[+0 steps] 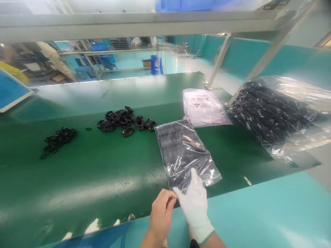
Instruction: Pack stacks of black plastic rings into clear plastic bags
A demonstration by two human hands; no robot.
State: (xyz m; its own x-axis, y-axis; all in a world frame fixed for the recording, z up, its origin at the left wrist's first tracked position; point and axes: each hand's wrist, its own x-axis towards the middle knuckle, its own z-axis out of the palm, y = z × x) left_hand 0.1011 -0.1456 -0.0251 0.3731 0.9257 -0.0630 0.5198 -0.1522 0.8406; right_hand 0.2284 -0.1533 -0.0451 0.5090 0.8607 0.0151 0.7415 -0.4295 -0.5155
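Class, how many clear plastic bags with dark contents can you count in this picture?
2. A flat bag lies on the green table under the gloved right hand; a bulkier bag sits at the right beside a metal post. Others may be hidden.

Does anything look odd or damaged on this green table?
Yes. One black ring lies alone between the small black pile and the larger heap of black coils. The table's front edge also has pale patches, as if worn.
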